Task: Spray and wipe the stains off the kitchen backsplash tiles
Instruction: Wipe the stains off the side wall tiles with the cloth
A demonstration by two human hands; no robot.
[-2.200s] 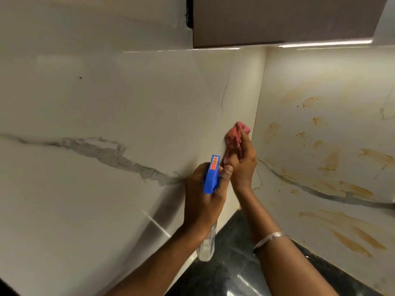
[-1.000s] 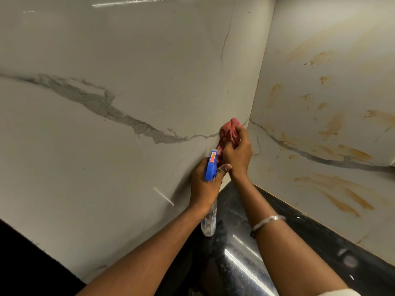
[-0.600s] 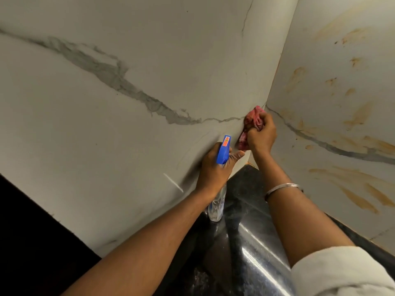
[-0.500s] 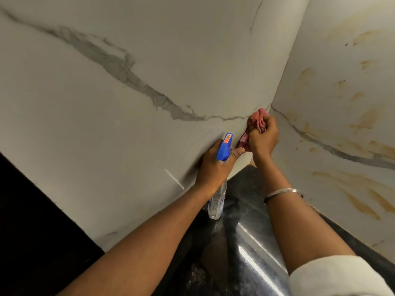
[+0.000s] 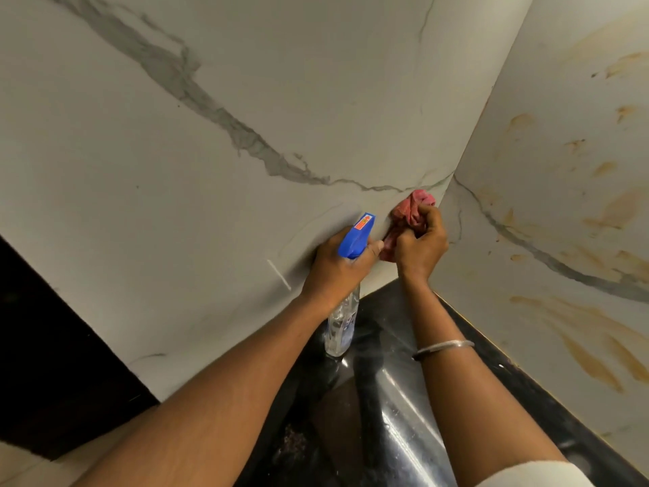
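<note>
Right grip (image 5: 421, 246) clenches red cloth (image 5: 409, 212) against tile corner; left grip (image 5: 337, 267) wraps spray bottle (image 5: 342, 328) above tabletop (image 5: 393, 398); stains (image 5: 590, 332) at 3 o'clock untouched; risk: dry wiping just smears them.

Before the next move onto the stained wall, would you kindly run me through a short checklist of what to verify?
1. Cloth in hand: ok. The right hand is closed around the bunched red cloth, pressed on the left wall near the corner.
2. Sprayer ready: ok. The left hand grips the spray bottle by its neck, blue trigger head uppermost.
3. Liquid left in the bottle: cannot tell; the clear body shows no level.
4. Nozzle aimed at the stains: not ok; it points at the left wall.
5. Right wall clean: not ok. Orange-brown stains streak the right wall.
6. Counter clear of obstacles: ok in the visible part of the black countertop.
</note>
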